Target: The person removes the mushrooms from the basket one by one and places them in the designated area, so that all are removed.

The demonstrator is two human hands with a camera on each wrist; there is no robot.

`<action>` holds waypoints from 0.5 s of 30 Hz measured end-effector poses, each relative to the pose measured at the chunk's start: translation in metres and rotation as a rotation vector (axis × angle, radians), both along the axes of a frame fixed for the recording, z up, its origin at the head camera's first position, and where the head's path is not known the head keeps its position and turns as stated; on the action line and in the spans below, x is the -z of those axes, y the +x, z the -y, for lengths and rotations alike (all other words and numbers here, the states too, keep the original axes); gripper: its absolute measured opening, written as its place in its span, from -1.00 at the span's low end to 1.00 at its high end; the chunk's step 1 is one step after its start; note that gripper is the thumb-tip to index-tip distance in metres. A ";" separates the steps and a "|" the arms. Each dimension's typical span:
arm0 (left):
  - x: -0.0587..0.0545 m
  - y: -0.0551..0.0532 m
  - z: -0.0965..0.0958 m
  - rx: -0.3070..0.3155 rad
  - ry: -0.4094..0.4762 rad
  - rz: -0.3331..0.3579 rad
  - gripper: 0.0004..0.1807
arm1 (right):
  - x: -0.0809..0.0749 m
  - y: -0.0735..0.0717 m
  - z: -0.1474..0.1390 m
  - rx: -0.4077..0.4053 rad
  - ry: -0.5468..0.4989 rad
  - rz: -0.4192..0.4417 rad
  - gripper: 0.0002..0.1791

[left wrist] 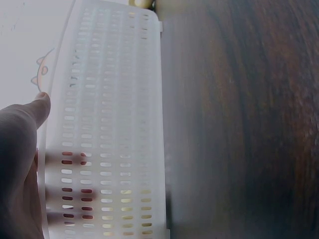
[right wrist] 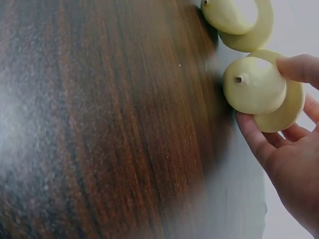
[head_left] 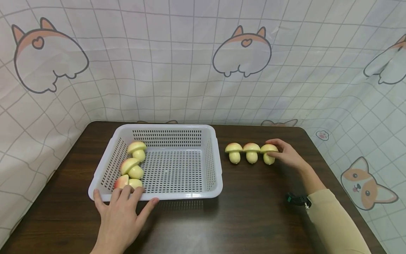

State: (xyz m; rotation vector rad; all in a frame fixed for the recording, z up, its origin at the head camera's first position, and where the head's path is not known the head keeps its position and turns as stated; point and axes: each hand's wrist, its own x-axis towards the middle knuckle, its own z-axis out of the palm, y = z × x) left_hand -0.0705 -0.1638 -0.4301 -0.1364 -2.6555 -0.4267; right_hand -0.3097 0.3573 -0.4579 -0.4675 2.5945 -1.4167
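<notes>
At the right end of a row, my right hand (head_left: 287, 155) holds a toy mushroom (right wrist: 256, 87), thumb on one side and fingers on the other. This mushroom has a pale yellow stem and a cap tinged red. Two similar mushrooms (head_left: 234, 152) (head_left: 252, 152) stand beside it to the left. My left hand (head_left: 122, 215) grips the near rim of a white plastic basket (head_left: 219, 173), its fingers bent over the edge to the inside. Three more mushrooms (head_left: 137, 151) (head_left: 131, 168) (head_left: 122, 182) lie along the basket's left side, the nearest partly hidden by the fingers.
Basket and row share a dark wooden table (head_left: 247, 211). A white grid-patterned cloth (head_left: 184, 70) with cartoon dogs hangs behind and at both sides. A black band (head_left: 298, 199) is at my right wrist, by the beige sleeve (head_left: 333, 218).
</notes>
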 end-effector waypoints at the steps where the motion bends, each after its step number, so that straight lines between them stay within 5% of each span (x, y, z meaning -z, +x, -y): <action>1: 0.000 0.000 0.000 0.001 0.000 -0.001 -0.46 | 0.000 0.000 0.000 0.002 0.004 0.004 -0.46; 15: 0.000 -0.001 -0.001 -0.003 -0.001 0.010 -0.46 | -0.010 0.002 -0.004 0.029 0.055 0.045 -0.36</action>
